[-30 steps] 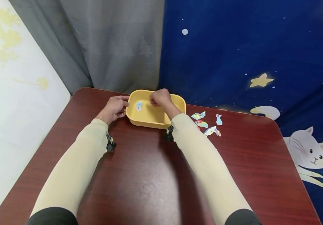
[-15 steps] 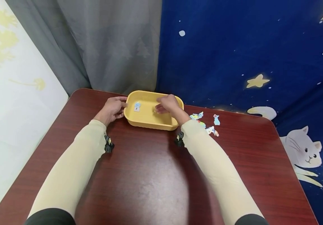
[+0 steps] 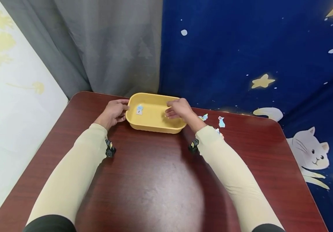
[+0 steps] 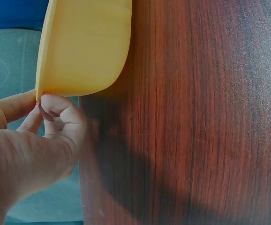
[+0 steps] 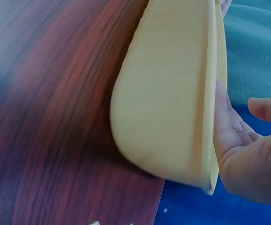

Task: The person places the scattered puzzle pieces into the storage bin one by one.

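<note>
A yellow plastic basin (image 3: 151, 127) stands near the back edge of the table. My left hand (image 3: 113, 112) is at its left end, pinching the rim between thumb and fingers, as the left wrist view shows. Over the right end hovers my right hand (image 3: 181, 109), fingers reaching in past the rim (image 5: 212, 117). In the right wrist view its thumb (image 5: 264, 108) stands apart from the fingers, and I see nothing held. On the basin floor, towards the left, lies a small light-blue and white paper scrap (image 3: 139, 110) with a dark mark.
Several colourful paper scraps (image 3: 221, 121) lie on the table right of the basin, partly hidden by my right arm. The dark red wooden table (image 3: 151, 180) ends just behind the basin, where a grey curtain (image 3: 120, 48) and a blue starry curtain (image 3: 212, 58) hang.
My right hand has moved from the basin's middle to its right end, and its fingers have loosened. The left hand stays on the rim. The whole view has shifted slightly.
</note>
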Available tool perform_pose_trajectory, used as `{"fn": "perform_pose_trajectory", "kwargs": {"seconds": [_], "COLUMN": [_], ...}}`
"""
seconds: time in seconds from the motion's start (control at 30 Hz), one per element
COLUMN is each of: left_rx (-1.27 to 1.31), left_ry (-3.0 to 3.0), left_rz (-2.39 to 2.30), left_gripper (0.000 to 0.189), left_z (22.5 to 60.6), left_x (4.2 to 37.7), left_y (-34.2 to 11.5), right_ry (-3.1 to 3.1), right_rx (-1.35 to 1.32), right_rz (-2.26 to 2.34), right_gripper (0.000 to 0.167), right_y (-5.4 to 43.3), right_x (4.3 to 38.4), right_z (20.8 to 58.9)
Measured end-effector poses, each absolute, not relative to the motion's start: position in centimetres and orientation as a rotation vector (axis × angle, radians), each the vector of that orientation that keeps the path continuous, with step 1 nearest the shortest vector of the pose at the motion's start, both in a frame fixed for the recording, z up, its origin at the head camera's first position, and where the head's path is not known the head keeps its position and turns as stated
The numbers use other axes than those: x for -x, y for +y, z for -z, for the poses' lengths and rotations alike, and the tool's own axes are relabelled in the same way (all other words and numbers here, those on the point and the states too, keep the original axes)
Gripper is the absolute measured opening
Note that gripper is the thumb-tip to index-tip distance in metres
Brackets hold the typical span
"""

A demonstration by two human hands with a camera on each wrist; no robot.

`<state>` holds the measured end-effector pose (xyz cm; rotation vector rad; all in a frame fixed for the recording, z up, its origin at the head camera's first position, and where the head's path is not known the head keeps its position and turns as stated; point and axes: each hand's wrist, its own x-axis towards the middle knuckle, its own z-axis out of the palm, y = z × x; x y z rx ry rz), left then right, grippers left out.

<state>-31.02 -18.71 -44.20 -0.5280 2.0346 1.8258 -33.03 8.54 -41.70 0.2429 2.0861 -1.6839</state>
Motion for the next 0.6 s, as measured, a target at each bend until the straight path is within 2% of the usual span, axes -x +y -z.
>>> {"fn": "perform_pose_trajectory", "kwargs": {"seconds": [0.6], "left_rx": [0.523], "left_ry": [2.038], "left_rz": [-1.831], "left_gripper": [0.041], "left_z": [44.3], "left_x": [31.1], "left_y": [-18.7], "right_ry": [2.069], "right_rx": [-0.237], "right_rz": [1.803], "right_gripper": [0.039], "right_y": [13.7], "right_x": [32.6], "right_z": [42.4]}}
